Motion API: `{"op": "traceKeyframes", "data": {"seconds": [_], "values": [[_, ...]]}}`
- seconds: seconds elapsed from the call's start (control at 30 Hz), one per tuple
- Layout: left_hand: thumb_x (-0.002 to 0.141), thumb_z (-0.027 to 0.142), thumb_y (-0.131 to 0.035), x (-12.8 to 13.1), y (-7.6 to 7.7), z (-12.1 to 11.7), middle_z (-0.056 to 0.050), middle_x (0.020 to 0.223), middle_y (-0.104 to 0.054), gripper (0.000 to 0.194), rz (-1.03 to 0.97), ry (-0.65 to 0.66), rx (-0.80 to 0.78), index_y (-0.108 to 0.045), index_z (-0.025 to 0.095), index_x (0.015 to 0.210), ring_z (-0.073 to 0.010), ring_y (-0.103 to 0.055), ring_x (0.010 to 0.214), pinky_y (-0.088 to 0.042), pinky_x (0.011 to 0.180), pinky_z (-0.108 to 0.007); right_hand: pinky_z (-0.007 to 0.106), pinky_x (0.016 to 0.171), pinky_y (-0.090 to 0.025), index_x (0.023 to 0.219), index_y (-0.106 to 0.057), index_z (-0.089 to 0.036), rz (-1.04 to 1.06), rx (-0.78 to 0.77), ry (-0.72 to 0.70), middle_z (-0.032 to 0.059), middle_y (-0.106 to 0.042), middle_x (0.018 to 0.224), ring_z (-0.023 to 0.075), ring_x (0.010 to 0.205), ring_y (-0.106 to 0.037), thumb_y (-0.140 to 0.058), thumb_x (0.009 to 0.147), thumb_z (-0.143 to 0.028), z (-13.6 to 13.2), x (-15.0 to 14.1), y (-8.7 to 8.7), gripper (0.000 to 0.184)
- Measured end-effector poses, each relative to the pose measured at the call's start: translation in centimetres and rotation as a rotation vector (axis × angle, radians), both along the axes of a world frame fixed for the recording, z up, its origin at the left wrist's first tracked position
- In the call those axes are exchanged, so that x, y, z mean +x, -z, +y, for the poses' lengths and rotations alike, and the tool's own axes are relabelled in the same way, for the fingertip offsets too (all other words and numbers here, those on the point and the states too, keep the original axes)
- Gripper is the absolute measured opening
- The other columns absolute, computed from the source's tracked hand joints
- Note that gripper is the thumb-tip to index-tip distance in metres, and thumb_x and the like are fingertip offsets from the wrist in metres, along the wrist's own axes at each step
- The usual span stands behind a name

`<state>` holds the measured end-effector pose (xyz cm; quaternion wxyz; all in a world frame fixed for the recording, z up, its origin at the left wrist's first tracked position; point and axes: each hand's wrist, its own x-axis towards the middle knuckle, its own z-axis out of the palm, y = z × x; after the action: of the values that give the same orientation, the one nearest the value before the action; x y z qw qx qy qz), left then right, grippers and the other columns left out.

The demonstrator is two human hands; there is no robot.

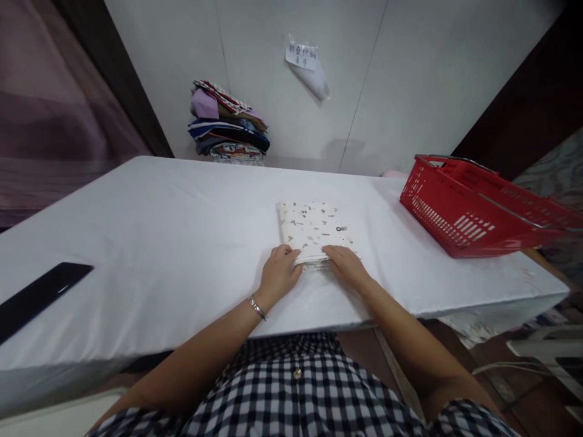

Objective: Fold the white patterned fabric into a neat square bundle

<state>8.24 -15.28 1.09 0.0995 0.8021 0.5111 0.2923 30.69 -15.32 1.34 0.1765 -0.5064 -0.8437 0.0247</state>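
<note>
Left hand (279, 274) and right hand (347, 267) pinching near edge of folded cloth (312, 226), spread on surface (204, 224) just beyond them. Looks light, soft, likely floppy; best gripped at near corners, layers together.

From my remote seat I pick out one piece of writing: paper sign (304, 65) fixed to pale wall (255, 48). Handwritten Chinese characters, dark strokes on white, two rows: longer row on top, shorter row beneath. First two characters I read, probably, as 折叠 ("fold"); remaining ones too small and blurred for me to make out. Writing sits on sheet's flat upper part, rows sloping slightly down to right; lower part curls below it.
</note>
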Motion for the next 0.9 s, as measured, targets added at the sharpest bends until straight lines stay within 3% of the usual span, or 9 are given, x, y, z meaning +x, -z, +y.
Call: {"op": "traceKeyframes", "data": {"seconds": [0.37, 0.7, 0.9], "values": [[0.073, 0.018, -0.053, 0.3, 0.3, 0.0, -0.006, 0.105, -0.051, 0.028, 0.089, -0.079, -0.004, -0.048, 0.021, 0.100, -0.0229, -0.046, 0.100, -0.045, 0.078, -0.035, 0.040, 0.100, -0.038, 0.128, -0.051, -0.022, 0.018, 0.043, 0.063, 0.0046, -0.055, 0.129, 0.0211, 0.117, -0.050, -0.037, 0.089, -0.019, -0.5, 0.3, 1.0, 0.041], [0.076, 0.032, -0.057, 0.1, 0.4, 0.0, -0.005, 0.107, -0.050, 0.030, 0.098, -0.094, -0.051, -0.045, 0.022, 0.102, -0.0212, -0.050, 0.096, -0.044, 0.075, -0.033, 0.040, 0.096, -0.043, 0.125, -0.054, -0.022, 0.075, 0.077, 0.090, 0.0065, -0.059, 0.123, 0.0215, 0.113, -0.054, -0.035, 0.091, -0.024, -0.3, 0.4, 1.0, 0.038], [0.074, 0.020, -0.053, 0.4, 0.5, 0.4, -0.005, 0.105, -0.049, 0.031, 0.037, -0.102, -0.098, -0.042, 0.022, 0.102, -0.0197, -0.051, 0.091, -0.044, 0.071, -0.033, 0.042, 0.096, -0.043, 0.124, -0.055, -0.023, 0.082, 0.091, 0.072, 0.0070, -0.061, 0.121, 0.0225, 0.110, -0.056, -0.038, 0.089, -0.022, -0.1, 0.5, 1.2, 0.038]]}}
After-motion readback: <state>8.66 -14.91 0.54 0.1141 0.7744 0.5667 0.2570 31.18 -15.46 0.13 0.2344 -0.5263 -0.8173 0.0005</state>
